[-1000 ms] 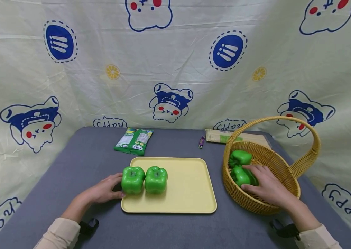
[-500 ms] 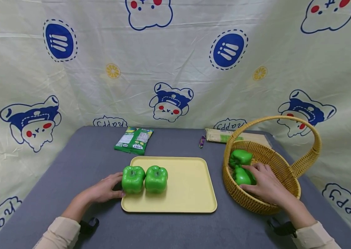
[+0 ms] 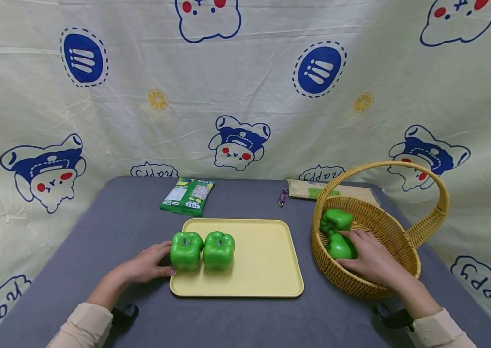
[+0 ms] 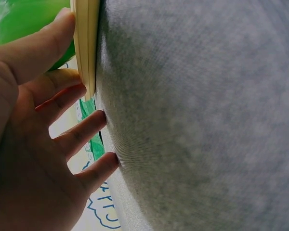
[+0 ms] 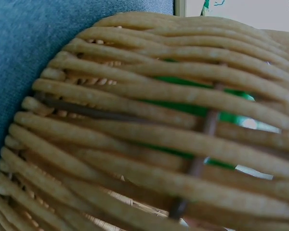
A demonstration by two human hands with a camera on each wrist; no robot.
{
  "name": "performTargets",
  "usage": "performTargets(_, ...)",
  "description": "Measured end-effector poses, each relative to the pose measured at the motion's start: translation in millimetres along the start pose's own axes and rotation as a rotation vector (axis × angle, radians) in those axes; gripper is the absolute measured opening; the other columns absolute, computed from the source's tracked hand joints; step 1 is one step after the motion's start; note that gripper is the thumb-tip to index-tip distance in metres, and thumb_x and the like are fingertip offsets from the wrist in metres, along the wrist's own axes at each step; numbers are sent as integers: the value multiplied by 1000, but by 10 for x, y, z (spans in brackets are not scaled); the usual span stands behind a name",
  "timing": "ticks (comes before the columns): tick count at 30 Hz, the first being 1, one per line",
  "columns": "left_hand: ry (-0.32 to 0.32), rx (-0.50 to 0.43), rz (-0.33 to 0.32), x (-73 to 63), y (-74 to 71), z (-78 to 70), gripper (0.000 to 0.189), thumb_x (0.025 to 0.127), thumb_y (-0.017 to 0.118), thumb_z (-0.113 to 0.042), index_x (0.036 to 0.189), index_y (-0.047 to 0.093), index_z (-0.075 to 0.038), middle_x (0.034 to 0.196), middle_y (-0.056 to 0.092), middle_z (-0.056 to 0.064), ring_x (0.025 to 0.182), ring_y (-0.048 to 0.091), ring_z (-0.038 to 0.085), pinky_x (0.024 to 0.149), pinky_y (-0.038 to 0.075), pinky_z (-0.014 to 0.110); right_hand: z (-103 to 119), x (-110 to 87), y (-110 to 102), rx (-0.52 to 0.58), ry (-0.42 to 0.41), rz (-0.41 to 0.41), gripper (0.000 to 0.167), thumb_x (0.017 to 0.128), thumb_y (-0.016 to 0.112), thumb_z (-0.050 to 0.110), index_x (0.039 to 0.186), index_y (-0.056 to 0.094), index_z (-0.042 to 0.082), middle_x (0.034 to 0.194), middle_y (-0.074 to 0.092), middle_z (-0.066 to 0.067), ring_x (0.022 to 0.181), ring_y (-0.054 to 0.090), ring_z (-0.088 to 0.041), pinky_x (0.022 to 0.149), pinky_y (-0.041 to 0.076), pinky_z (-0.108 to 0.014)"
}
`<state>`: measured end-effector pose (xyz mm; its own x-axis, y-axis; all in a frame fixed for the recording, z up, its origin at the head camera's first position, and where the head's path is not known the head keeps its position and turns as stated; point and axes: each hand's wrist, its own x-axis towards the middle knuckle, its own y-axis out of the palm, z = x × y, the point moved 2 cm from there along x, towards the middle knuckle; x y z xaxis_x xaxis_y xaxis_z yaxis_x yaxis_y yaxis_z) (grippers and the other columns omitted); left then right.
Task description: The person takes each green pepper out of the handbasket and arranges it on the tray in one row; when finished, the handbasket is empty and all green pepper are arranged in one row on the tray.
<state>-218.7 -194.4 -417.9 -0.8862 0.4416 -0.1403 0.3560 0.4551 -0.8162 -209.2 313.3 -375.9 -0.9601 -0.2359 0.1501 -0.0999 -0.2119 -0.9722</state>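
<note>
Two green bell peppers, a left one (image 3: 186,251) and a right one (image 3: 218,251), stand side by side on the left part of a pale yellow tray (image 3: 267,261). My left hand (image 3: 145,265) rests at the tray's left edge, its thumb by the rim (image 4: 85,43) and its other fingers spread on the cloth. Inside the wicker basket (image 3: 336,279), my right hand (image 3: 373,256) has thumb and fingers around a green bell pepper (image 3: 340,247). Another green bell pepper (image 3: 336,220) lies behind that one. Basket weave hides the right hand in the right wrist view.
A green snack bag (image 3: 187,197) lies behind the tray. At the back right are a small purple wrapped piece (image 3: 282,198) and a beige package (image 3: 304,190) partly behind the basket. The basket's tall handle (image 3: 438,208) arches above it. A printed curtain (image 3: 245,72) hangs behind the table.
My right hand and the pepper at its fingers have shifted slightly within the basket; the fingers lifted a little, then lowered. The left hand and the peppers on the tray have stayed put.
</note>
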Motion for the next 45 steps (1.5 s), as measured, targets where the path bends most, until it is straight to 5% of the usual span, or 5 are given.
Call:
performTargets(24, 40, 23, -12, -17, -1, -8, 65, 83, 71, -28, 135, 46, 3, 143, 40, 25, 131, 36, 47, 103, 31, 63, 42, -87, -200, 35, 49, -40, 89, 75, 72, 55, 137, 42, -1, 124, 52, -26, 109, 47, -39, 81, 43, -53)
performTargets(45, 82, 30, -27, -21, -6, -2, 67, 84, 70, -29, 135, 45, 7, 142, 40, 29, 130, 36, 49, 103, 31, 65, 292, -177, -391, 68, -9, -247, 83, 73, 77, 47, 135, 45, 2, 119, 53, -22, 97, 49, -32, 71, 43, -45)
